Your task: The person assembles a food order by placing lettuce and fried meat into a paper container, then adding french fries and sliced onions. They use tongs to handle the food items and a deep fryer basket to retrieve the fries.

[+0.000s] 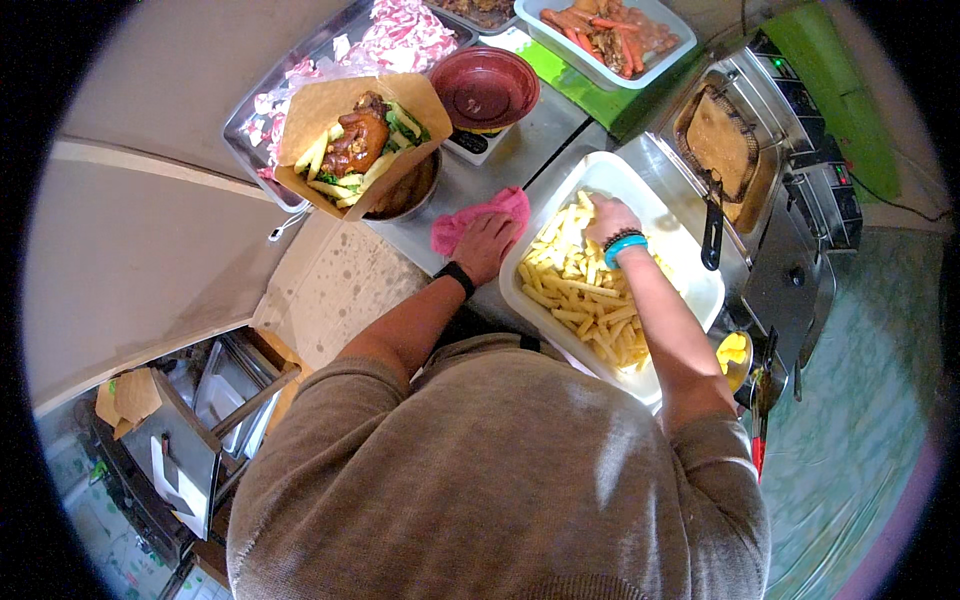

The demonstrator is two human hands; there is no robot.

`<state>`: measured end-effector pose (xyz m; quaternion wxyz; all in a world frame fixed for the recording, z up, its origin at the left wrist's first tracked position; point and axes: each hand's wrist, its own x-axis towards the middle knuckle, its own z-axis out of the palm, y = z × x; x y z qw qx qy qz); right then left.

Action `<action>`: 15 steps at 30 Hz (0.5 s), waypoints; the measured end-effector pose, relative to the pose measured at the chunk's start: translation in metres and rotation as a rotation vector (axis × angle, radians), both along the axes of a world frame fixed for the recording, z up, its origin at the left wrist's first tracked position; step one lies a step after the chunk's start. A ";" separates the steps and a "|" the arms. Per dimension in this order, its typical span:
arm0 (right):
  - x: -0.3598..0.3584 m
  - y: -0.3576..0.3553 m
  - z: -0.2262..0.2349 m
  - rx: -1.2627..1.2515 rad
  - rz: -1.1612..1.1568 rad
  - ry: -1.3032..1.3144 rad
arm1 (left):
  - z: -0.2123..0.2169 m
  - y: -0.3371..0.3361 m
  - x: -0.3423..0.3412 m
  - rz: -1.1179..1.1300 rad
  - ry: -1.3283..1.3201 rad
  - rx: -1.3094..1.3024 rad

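Note:
My right hand, a turquoise band and a dark beaded bracelet at its wrist, reaches into a white tub of pale french fries. Its fingers curl closed on some fries at the tub's far side; the fingertips are partly hidden. On the steel counter, my left hand lies with fingers stretched over a crumpled pink cloth. Ahead and left, an open brown cardboard box holds sauced meat, fries and greens. It sits partly over a round metal bowl.
A dark red bowl stands on a small scale. Behind are a metal tray with red-and-white paper and a pale tub of reddish food. At right, a fryer holds a wire basket, its black handle near the tub.

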<state>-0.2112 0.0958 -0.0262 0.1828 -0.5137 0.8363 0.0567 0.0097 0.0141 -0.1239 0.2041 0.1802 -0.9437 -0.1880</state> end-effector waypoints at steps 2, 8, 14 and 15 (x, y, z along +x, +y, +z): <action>-0.005 0.005 0.016 -0.092 -0.048 -0.058 | -0.006 0.002 0.000 -0.001 0.032 -0.024; -0.026 0.026 0.024 -0.237 -0.173 -0.189 | -0.020 0.001 -0.002 -0.020 -0.011 0.118; -0.043 0.042 0.007 -0.502 -0.369 -0.684 | -0.006 0.001 -0.003 -0.014 -0.051 0.078; -0.041 0.044 0.009 -0.530 -0.448 -0.814 | -0.003 0.002 -0.002 -0.011 -0.043 0.052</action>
